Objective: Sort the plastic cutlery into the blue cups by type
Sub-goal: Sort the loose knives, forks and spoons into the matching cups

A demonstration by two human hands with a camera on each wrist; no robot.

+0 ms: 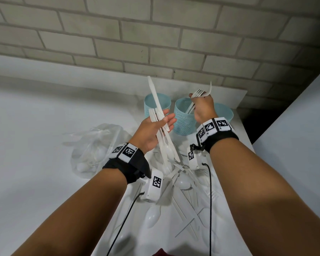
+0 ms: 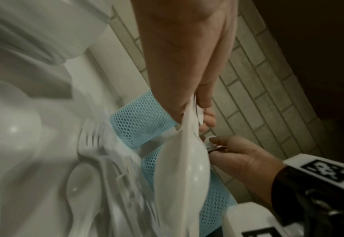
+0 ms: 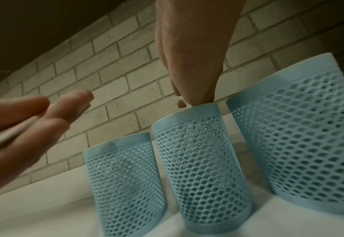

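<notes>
My left hand (image 1: 165, 121) holds a bundle of white knives and a spoon (image 1: 155, 97) across its palm, raised in front of the left blue mesh cup (image 1: 149, 106). In the left wrist view the spoon bowl (image 2: 187, 168) hangs below that hand (image 2: 187, 64). My right hand (image 1: 202, 106) grips a few white forks (image 1: 199, 93), tines up, their handles reaching down into the middle cup (image 1: 183, 121). The right wrist view shows this hand (image 3: 191, 67) directly over the middle cup (image 3: 197, 160). A third cup (image 1: 224, 111) stands to the right, partly hidden by my right wrist.
A loose pile of white spoons, forks and knives (image 1: 183, 183) lies on the white table (image 1: 35, 126) under my forearms. A clear plastic bag with spoons (image 1: 94, 145) sits to the left. A brick wall (image 1: 155, 34) rises behind the cups; the table's right edge is close.
</notes>
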